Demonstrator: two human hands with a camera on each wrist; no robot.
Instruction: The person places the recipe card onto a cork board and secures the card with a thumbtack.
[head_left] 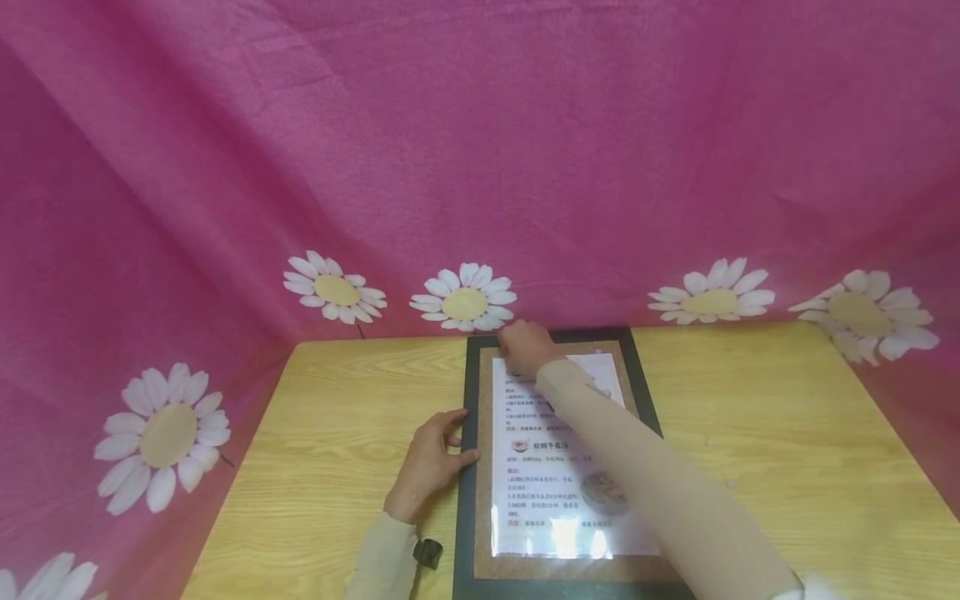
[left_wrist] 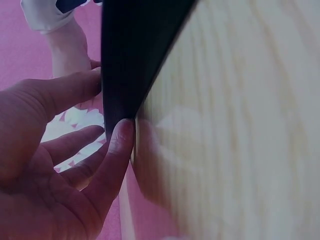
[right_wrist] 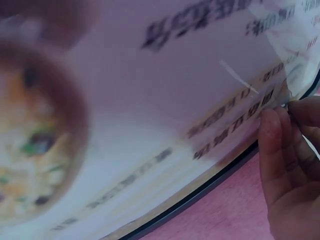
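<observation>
Board lies on the table, under the sheet; our left hand, fingers uncurled, touches its left edge; our right hand pinches a tiny thing near the sheet's upper-left corner; we judge this corner-fastening or unfastening, next calling for steady bracing.

Printed sheet partly invisible behind right sleeve

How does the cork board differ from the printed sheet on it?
The cork board is larger, extending beyond the printed sheet. The board is brown with a black frame; the sheet is white with dark text. The sheet shines; the board's cork looks matte. Both are rectangular.
</observation>
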